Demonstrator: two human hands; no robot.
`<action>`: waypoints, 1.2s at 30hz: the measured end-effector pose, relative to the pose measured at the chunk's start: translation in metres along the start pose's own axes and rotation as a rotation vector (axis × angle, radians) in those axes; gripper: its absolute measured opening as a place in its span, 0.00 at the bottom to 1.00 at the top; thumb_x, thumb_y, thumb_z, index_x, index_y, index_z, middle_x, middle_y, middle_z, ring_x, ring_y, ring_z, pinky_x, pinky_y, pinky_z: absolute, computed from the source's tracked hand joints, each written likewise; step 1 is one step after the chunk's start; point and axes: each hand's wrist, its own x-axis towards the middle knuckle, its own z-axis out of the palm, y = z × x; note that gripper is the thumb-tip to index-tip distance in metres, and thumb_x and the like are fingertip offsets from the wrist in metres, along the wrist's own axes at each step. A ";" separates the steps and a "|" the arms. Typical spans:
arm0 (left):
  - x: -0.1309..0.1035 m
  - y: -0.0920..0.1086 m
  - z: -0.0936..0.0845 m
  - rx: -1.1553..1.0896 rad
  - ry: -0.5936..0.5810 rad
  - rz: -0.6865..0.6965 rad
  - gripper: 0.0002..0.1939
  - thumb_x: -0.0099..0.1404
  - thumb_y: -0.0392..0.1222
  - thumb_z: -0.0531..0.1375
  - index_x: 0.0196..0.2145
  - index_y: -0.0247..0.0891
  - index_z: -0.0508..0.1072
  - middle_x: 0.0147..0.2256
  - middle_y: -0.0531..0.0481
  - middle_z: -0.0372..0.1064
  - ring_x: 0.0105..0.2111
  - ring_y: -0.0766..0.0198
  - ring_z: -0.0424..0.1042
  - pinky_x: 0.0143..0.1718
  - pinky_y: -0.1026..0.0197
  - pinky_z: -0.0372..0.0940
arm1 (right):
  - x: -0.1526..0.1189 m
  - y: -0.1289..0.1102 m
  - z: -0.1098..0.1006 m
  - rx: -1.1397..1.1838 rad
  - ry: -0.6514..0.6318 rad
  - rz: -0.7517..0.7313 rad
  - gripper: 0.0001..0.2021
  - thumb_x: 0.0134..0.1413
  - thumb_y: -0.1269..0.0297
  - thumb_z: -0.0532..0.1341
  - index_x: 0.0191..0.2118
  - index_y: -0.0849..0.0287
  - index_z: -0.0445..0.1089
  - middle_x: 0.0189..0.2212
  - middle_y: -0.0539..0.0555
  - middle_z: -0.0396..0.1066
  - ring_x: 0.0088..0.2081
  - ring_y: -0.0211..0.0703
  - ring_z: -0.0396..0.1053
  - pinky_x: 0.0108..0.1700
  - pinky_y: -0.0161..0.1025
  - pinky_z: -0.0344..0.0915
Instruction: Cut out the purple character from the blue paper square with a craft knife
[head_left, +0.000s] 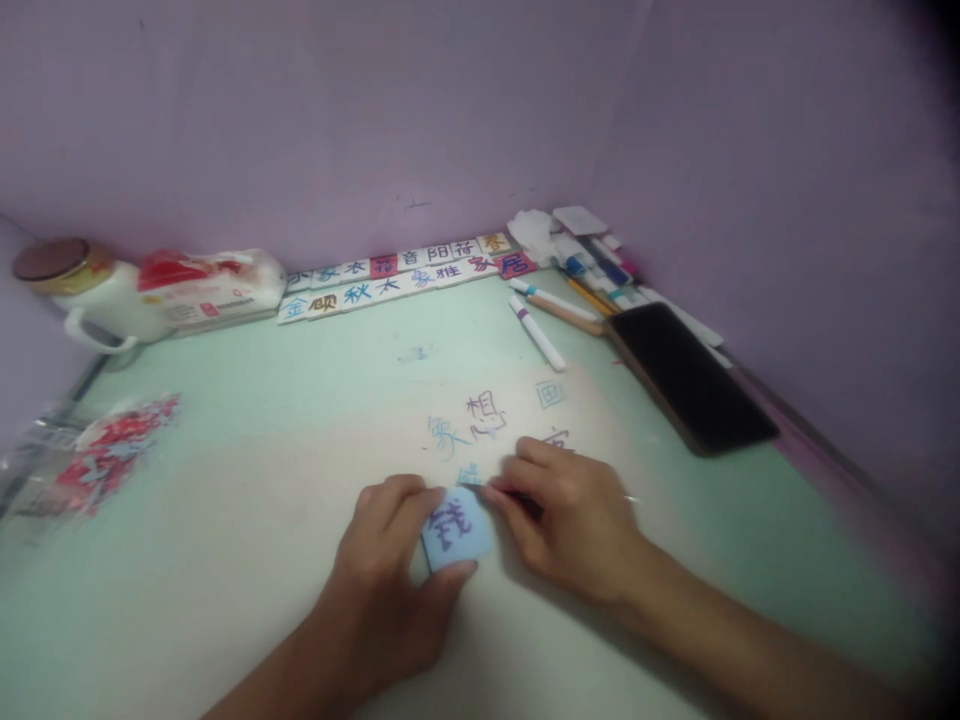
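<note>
A small pale-blue square card point(457, 530), marked with a dark purple character, was held low in the centre of the frame on the pale green tabletop point(247, 470). It was pinched by the left hand point(382, 590), with the thumb pressed along its lower edge and the bent fingers laid against its left side, so that the card lay between thumb and fingers, flat or slightly tilted against the surface. The right hand point(570, 525) was placed just to the right of the card, its fingertips touching the card's upper right corner; the fingers were curled together, and whether something small was gripped beneath them could not be told.

Just above the hands, blue and purple characters point(480, 420) were seen on the table, seemingly drawn on the smooth matt surface. At upper centre, two rows of rectangular lettered tiles point(390, 275) were lined up against the lilac wall. White cylindrical markers point(536, 330) lay to their right, near a heap of pens and paper scraps point(585, 255). A glossy black phone point(690, 375), flat and rectangular, lay at right. At upper left, a white mug with a brown lid point(82, 290) stood beside a soft plastic tissue pack point(210, 285); a crinkled clear bag of red pieces point(105, 455) lay at left.
</note>
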 end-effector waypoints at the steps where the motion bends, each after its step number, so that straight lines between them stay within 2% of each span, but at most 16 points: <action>1: 0.000 0.000 0.000 0.001 0.006 0.002 0.18 0.58 0.40 0.59 0.46 0.35 0.64 0.42 0.41 0.61 0.40 0.54 0.65 0.38 0.53 0.67 | 0.001 0.000 -0.001 0.003 -0.012 0.000 0.10 0.52 0.65 0.57 0.23 0.59 0.71 0.22 0.50 0.65 0.23 0.38 0.62 0.25 0.36 0.52; 23: 0.000 0.003 0.002 -0.019 0.075 -0.011 0.17 0.56 0.39 0.61 0.43 0.34 0.66 0.40 0.41 0.63 0.38 0.54 0.67 0.36 0.52 0.69 | 0.003 0.000 -0.008 0.071 -0.110 0.056 0.08 0.50 0.66 0.59 0.23 0.58 0.69 0.22 0.49 0.66 0.24 0.37 0.63 0.26 0.36 0.52; 31: 0.000 0.004 0.003 -0.019 0.065 -0.008 0.15 0.56 0.38 0.60 0.41 0.35 0.65 0.40 0.41 0.64 0.38 0.54 0.66 0.36 0.51 0.68 | -0.002 -0.005 0.000 0.051 -0.047 0.131 0.09 0.52 0.64 0.57 0.24 0.57 0.70 0.23 0.50 0.67 0.25 0.39 0.64 0.27 0.36 0.53; 36: -0.001 0.003 0.003 -0.028 0.060 -0.011 0.16 0.56 0.39 0.61 0.42 0.34 0.65 0.40 0.41 0.63 0.39 0.54 0.66 0.37 0.52 0.68 | -0.001 -0.007 0.002 0.050 -0.047 0.083 0.10 0.52 0.65 0.56 0.25 0.58 0.70 0.24 0.51 0.66 0.25 0.39 0.64 0.27 0.36 0.53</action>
